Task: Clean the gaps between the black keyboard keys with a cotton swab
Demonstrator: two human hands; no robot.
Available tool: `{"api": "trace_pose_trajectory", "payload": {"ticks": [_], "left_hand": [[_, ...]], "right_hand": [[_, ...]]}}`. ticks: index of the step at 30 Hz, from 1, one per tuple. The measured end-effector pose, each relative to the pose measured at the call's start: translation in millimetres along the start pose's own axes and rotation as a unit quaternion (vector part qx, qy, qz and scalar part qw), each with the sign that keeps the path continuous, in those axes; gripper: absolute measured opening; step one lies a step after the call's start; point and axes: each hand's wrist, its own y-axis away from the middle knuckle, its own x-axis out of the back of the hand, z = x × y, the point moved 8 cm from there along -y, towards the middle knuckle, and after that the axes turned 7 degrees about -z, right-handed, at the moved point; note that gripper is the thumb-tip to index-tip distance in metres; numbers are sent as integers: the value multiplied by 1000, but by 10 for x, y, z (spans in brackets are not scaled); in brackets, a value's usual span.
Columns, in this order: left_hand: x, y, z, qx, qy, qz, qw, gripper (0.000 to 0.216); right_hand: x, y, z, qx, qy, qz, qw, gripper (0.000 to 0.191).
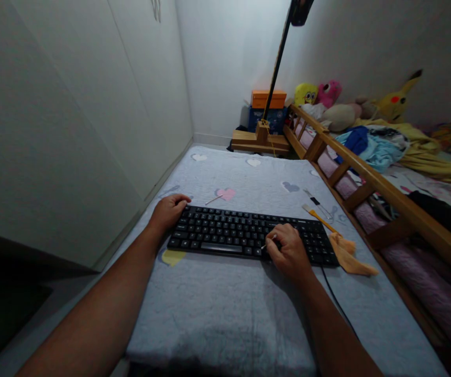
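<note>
A black keyboard lies across the blue bed-like surface with heart prints. My left hand grips its upper left corner, thumb and fingers closed about the edge. Pinched in my right hand is a thin white cotton swab; its tip points down at the keys near the lower right of the letter block. Beyond the keyboard lies a second cotton swab. To the right are a brush with a yellow handle, an orange cloth and a slim clear tool with a black band.
The keyboard's cable runs toward me past my right forearm. A wooden bed rail borders the right side, with plush toys and bedding behind it. White cabinet doors stand at left. A lamp-like pole rises from a wooden base at the back.
</note>
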Motion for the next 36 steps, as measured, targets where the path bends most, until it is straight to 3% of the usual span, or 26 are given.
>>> {"api": "trace_pose_trajectory", "payload": {"ticks": [23, 36], "left_hand": [[-10, 12, 5, 2, 13, 2, 1000, 38], [-5, 5, -10, 3, 9, 7, 1000, 36]], "right_hand": [[-86, -27, -86, 14, -27, -22, 999, 17], [-77, -40, -57, 18, -20, 9, 1000, 16]]}}
